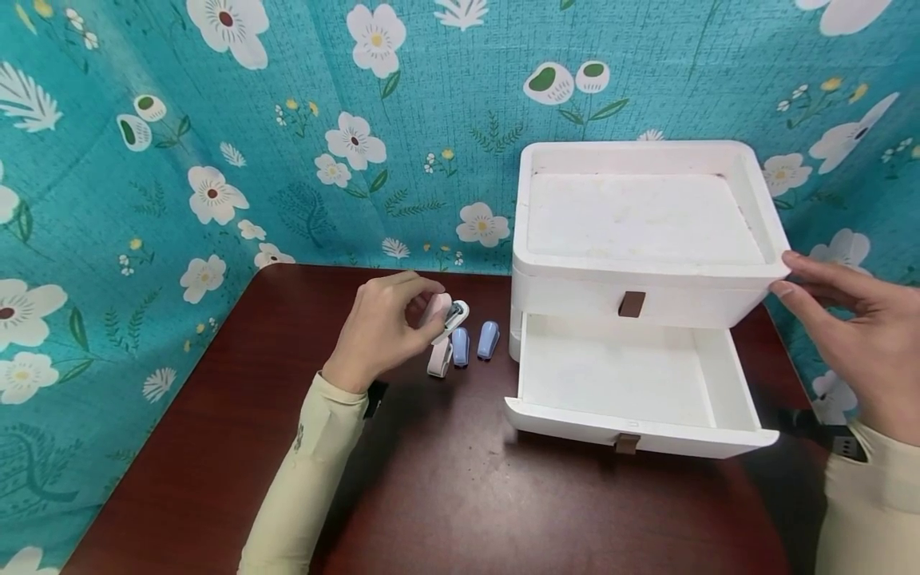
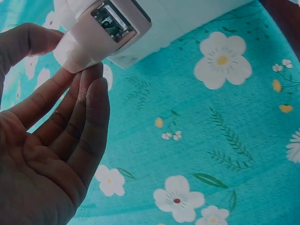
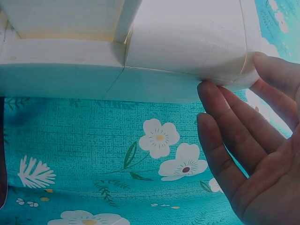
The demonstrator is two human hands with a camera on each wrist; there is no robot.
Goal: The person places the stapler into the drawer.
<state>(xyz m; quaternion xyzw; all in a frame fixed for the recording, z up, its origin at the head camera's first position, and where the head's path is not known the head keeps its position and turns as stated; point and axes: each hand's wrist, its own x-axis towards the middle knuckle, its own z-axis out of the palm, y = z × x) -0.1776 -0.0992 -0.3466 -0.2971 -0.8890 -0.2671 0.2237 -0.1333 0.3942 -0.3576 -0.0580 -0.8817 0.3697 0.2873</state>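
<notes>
My left hand (image 1: 388,327) pinches a pale pink mini stapler (image 2: 96,40) between thumb and fingertips, raised over the table. Its metal staple mechanism shows through an opening in the left wrist view. Just beyond that hand, two blue mini staplers (image 1: 488,340) and another pale mini stapler (image 1: 440,358) lie on the table. At the right, my right hand (image 1: 866,335) touches the front right corner of a white drawer box (image 1: 647,275) with thumb and fingertips, its fingers fairly straight. The box's lower drawer (image 1: 611,375) stands pulled out, with nothing visible inside.
The upper drawer, with a brown tab (image 1: 632,304), is closed, and a shallow rimmed tray forms the box's top. Everything stands on a dark reddish-brown table (image 1: 446,495). A teal flowered cloth (image 1: 417,104) hangs behind and along the sides.
</notes>
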